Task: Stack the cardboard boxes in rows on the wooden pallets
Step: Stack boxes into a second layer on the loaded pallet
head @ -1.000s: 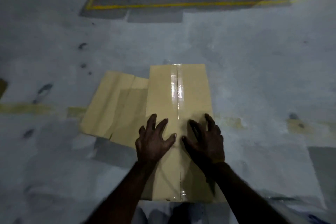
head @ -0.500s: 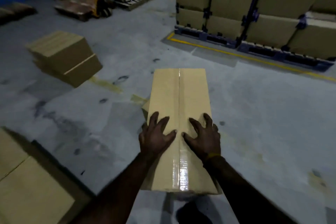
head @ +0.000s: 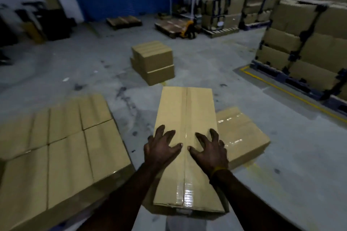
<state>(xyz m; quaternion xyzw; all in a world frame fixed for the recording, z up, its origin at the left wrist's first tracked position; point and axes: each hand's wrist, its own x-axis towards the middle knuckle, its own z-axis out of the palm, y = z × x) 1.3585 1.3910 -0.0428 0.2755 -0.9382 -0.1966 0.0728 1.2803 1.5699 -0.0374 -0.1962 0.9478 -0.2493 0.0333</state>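
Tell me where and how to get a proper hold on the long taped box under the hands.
Grip the long box by its two long side edges, coming from the near short end. It is narrow and runs away from the person, so the left hand and right hand, now spread on its taped top, could probably slide outward and curl under each side.

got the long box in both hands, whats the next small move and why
Probably swing the long box left toward the row of boxes: both the left hand and right hand press spread on its top, and that row lies close beside it.
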